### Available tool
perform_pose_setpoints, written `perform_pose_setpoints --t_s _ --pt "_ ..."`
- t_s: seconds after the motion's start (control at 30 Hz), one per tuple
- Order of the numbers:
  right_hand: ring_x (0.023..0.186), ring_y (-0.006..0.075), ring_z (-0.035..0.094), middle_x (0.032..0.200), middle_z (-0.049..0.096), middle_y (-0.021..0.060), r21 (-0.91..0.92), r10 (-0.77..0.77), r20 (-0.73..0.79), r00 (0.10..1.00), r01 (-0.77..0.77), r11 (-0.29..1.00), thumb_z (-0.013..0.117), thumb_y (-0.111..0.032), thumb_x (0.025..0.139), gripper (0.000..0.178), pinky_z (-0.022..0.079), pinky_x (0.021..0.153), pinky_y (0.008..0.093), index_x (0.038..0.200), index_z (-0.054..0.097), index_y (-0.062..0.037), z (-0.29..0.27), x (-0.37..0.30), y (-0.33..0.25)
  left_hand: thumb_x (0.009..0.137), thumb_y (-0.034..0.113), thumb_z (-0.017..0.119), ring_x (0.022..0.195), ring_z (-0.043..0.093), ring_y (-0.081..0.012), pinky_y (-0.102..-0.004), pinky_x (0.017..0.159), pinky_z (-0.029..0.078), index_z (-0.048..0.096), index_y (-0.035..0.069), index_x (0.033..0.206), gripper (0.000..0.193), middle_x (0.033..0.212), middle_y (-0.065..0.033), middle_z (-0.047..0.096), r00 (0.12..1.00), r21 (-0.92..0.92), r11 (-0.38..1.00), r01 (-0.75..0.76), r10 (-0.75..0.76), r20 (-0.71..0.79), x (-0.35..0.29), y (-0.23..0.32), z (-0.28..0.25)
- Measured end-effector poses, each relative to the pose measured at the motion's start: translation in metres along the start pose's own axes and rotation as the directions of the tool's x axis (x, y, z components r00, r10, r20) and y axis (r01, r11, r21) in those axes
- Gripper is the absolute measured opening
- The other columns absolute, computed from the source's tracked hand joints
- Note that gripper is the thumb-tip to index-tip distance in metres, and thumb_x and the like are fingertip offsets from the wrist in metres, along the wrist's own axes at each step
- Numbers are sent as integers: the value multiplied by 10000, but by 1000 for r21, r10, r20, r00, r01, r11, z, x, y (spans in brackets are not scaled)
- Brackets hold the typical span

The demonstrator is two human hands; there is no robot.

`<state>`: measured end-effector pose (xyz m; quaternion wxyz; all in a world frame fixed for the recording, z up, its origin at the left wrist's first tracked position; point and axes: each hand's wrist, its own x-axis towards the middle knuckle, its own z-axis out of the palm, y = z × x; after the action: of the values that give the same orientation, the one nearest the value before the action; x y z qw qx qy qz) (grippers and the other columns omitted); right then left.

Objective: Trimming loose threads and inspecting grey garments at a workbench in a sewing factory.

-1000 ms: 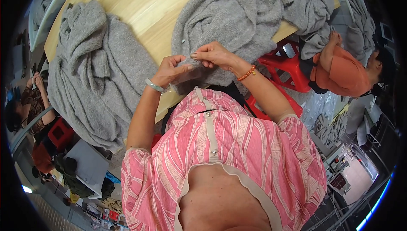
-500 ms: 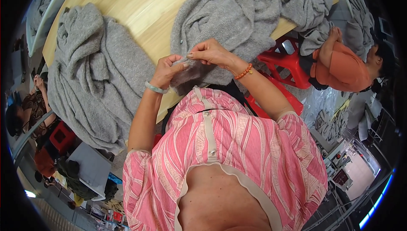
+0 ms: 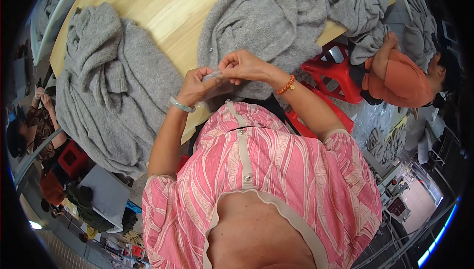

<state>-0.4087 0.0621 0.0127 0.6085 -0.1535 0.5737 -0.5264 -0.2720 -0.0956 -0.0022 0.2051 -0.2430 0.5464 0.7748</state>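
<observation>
A fuzzy grey knit cardigan (image 3: 256,32) with a small shiny button lies bunched at the table's near edge, part of it hanging toward my lap. My left hand (image 3: 194,90), a pale bangle at its wrist, pinches a fold of this knit between thumb and fingers. Close on its right, my right hand (image 3: 247,66) wears an orange bead bracelet; its fingers are bent and closed at the edge of the same fold. Whether a needle or thread is between the right fingertips is too small to tell.
Another grey knit heap (image 3: 113,86) covers the left of the wooden table (image 3: 158,2), and more knitwear (image 3: 353,2) lies at far right. Red stools (image 3: 333,71) stand to my right. A person in orange (image 3: 397,76) sits there; another person (image 3: 42,121) works at left.
My right hand has shifted slightly and its fingers have curled into a rounder pinch. The left hand has tilted a little, keeping its hold on the knit.
</observation>
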Motion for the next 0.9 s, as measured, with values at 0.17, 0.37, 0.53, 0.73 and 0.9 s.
perform_pose_setpoints --t_s 0.17,0.37,0.53,0.73,0.9 --pt "566 123 558 664 582 84 -620 -305 14 952 248 744 693 -142 734 183 444 518 274 837 642 0 2 -11 3 783 90 616 669 500 -26 -180 583 417 594 4 828 99 759 15 588 979 296 946 -133 172 -109 -8 3 15" --pt "713 321 594 754 598 149 -683 -492 28 870 376 626 641 -123 708 142 468 620 363 780 622 -2 18 -18 7 731 122 607 637 534 -101 -267 594 443 594 -30 796 166 662 -61 589 936 442 876 -194 300 -182 -8 -21 21" --pt "760 342 589 801 592 164 -718 -468 22 883 340 607 603 -99 729 128 467 675 402 809 581 -2 25 -17 30 726 108 595 695 592 -147 -279 641 465 601 -26 827 169 732 -100 623 916 551 814 -186 346 -201 -8 -38 20" --pt "841 355 585 838 599 183 -740 -426 39 904 312 596 566 -73 741 126 467 743 421 841 560 4 36 -14 38 814 44 558 779 607 -156 -285 738 486 574 -14 979 176 883 -84 630 842 -29 943 -333 283 -460 5 -70 -5" --pt "761 356 578 782 583 172 -792 -559 54 828 376 480 562 -102 739 120 472 679 414 823 573 -18 35 -6 39 772 69 602 763 614 -295 -360 710 483 603 35 933 164 876 -140 626 773 789 581 -199 588 -237 30 -65 -16"
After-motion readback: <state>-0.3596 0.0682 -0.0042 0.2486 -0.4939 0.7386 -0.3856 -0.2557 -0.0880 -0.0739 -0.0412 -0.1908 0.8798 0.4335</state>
